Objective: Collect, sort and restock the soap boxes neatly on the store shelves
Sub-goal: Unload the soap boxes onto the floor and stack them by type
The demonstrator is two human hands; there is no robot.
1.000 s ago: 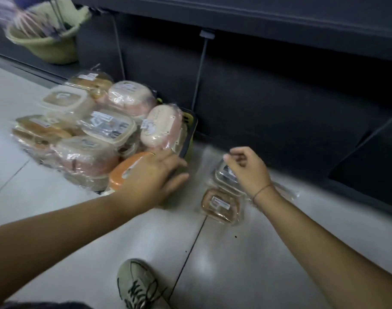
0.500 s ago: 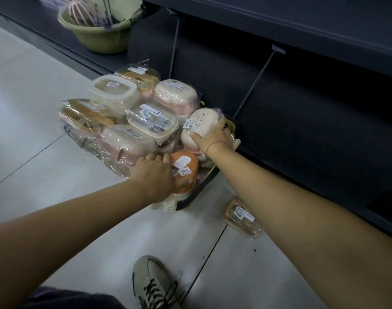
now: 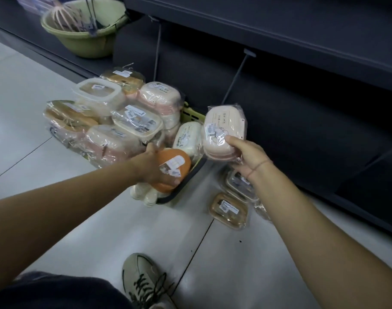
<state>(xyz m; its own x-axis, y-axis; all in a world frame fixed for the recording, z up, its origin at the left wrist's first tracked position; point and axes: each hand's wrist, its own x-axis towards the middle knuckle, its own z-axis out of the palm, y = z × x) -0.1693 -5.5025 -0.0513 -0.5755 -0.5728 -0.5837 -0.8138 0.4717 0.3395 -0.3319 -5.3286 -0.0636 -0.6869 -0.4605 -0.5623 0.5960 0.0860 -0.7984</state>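
Now right hand (image 3: 246, 155) holds pink soap box (image 3: 221, 132); left hand (image 3: 154, 166) grips orange box (image 3: 173, 168).

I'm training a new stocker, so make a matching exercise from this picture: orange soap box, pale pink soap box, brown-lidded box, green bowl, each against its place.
Things: 1 orange soap box; 2 pale pink soap box; 3 brown-lidded box; 4 green bowl.
Places: A on the floor right of the basket; B gripped by the left hand; C top left of the view; D held up in the right hand.
Pairs: 1-B, 2-D, 3-A, 4-C.
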